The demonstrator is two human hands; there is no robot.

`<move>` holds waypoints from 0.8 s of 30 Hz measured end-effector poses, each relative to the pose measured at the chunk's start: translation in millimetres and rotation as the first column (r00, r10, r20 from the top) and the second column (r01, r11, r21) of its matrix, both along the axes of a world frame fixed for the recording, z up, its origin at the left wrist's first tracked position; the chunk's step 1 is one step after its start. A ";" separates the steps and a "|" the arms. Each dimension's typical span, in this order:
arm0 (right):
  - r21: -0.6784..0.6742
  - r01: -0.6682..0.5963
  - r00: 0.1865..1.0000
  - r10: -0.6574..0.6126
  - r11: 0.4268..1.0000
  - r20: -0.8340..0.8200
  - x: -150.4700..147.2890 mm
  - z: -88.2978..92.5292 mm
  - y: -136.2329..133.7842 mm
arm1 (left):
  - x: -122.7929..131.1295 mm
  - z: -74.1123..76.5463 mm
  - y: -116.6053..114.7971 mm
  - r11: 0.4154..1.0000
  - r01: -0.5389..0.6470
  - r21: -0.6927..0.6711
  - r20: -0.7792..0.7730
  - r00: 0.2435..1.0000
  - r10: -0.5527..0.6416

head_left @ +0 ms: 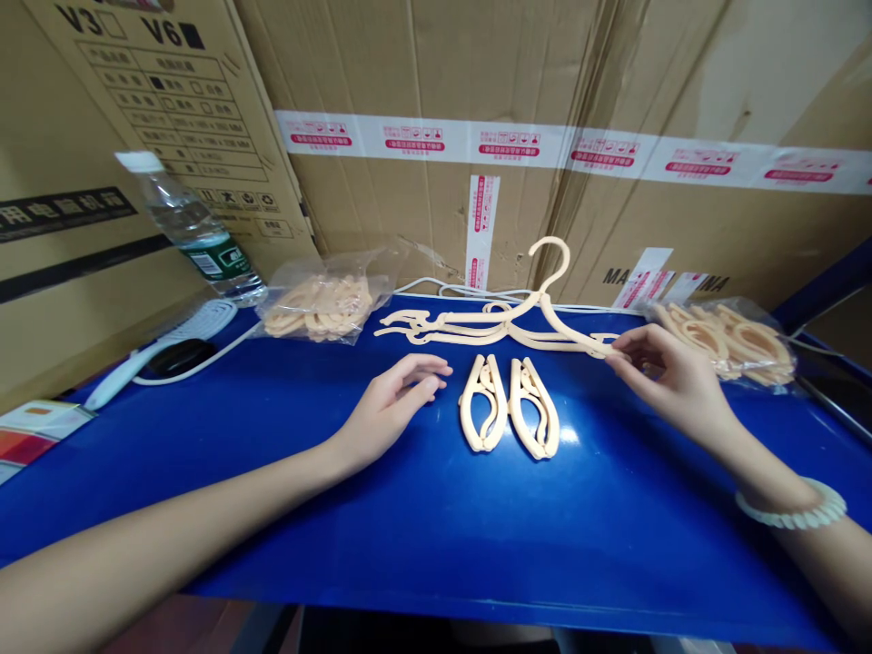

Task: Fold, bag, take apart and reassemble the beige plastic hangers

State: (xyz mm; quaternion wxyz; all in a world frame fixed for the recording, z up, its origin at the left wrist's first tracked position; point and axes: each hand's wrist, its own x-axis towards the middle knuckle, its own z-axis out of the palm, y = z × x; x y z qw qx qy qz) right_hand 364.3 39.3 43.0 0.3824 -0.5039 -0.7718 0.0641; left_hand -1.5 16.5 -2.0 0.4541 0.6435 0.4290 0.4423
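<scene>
A stack of cream plastic hangers [490, 325] lies spread open at the back of the blue table [409, 527], one hook sticking up. My right hand [671, 377] pinches the right arm end of the top hanger. Two folded cream hangers [510, 405] lie side by side in front of the stack. My left hand [395, 404] rests on the table just left of them, fingers loosely stretched and holding nothing.
A clear bag of folded hangers [320, 307] lies at the back left, another bag [736, 338] at the right. A water bottle [194, 232], a white handled device [160, 350] with a cord and cardboard boxes [545, 82] line the back.
</scene>
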 end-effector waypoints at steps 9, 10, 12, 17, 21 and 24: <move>0.084 -0.024 0.998 0.019 0.996 0.057 -8.0 6.6 -8.7 | 4.8 0.1 4.5 0.978 -0.174 -0.119 0.181 0.964 0.194; 0.081 -0.039 0.997 0.033 0.996 0.076 -8.0 6.5 -8.9 | 4.8 0.3 4.8 0.978 -0.174 -0.113 0.180 0.965 0.192; 0.074 -0.065 0.992 0.057 0.995 0.108 -7.8 5.9 -8.9 | 4.6 0.3 5.3 0.983 -0.156 -0.100 0.172 0.970 0.172; 0.078 -0.120 0.982 0.107 0.990 0.156 -9.6 3.3 -10.0 | 4.0 -1.6 3.5 0.997 -0.073 -0.035 0.153 0.985 0.077; 0.016 -0.172 0.973 0.167 0.985 0.157 -15.1 0.3 -14.2 | 3.3 0.0 -2.8 0.997 0.058 0.042 -0.002 0.998 -0.058; -0.024 -0.203 0.965 0.204 0.979 0.165 -18.1 0.4 -16.4 | 2.1 3.5 -6.0 0.994 0.095 0.060 -0.111 0.990 -0.088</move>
